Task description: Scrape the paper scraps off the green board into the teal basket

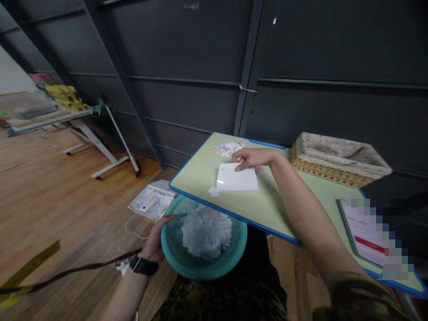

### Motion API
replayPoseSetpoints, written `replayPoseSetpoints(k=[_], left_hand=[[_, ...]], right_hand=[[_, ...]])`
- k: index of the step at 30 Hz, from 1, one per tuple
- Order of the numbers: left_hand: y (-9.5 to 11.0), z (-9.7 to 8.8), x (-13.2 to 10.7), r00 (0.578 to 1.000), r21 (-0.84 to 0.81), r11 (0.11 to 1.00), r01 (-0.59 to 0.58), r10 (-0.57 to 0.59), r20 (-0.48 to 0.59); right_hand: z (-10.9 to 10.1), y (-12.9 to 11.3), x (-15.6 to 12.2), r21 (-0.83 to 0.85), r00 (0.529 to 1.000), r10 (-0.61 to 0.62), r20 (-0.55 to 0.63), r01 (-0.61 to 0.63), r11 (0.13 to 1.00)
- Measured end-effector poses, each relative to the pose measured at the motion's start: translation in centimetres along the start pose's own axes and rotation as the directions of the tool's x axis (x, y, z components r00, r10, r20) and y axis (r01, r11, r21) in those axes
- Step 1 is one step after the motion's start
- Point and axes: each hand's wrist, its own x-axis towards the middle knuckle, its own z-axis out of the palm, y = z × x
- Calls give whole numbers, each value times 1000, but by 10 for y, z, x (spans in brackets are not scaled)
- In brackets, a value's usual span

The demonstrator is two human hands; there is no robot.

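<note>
My right hand (254, 157) grips a white plastic scraper (238, 179) by its upper edge, fingers behind and thumb in front. The scraper, with a small hole in one corner, stands over the pale yellow tabletop (264, 207). By its lower left corner lies a small cluster of white paper-like scraps (214, 191). A pile of similar pinkish-white scraps (228, 148) sits beyond my right hand. Below the table edge, my left hand (155, 240) holds the rim of a green plastic colander (200, 273). Inside it is a heap of white scraps (207, 232).
A cloth-lined wicker basket (329, 171) stands at the table's back right. A framed sheet (363, 232), partly pixelated, lies at the right. An open white box (152, 201) rests on the floor at left. Dark metal panels (187, 49) rise behind the table.
</note>
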Motion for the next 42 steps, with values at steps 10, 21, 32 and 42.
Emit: replayPoseSetpoints(k=[10,21,32,42], left_hand=[[-2,-2,3,1000,-6,1000,-17,17,19],[-2,-3,1,999,12,1000,-19,19,43],[-4,-4,5,1000,-18,999,31,-31,4],[-5,-8,8,999,-1,1000,12,-12,50]], right_hand=[[-2,1,5,-198,981,-1,-193,-38,979],[-8,-4,-6,-168,963,38,-267,-85,982],[-5,5,5,-149,985,-72,-159,48,988],[-1,12,14,-171,970,-22,-241,-20,985]])
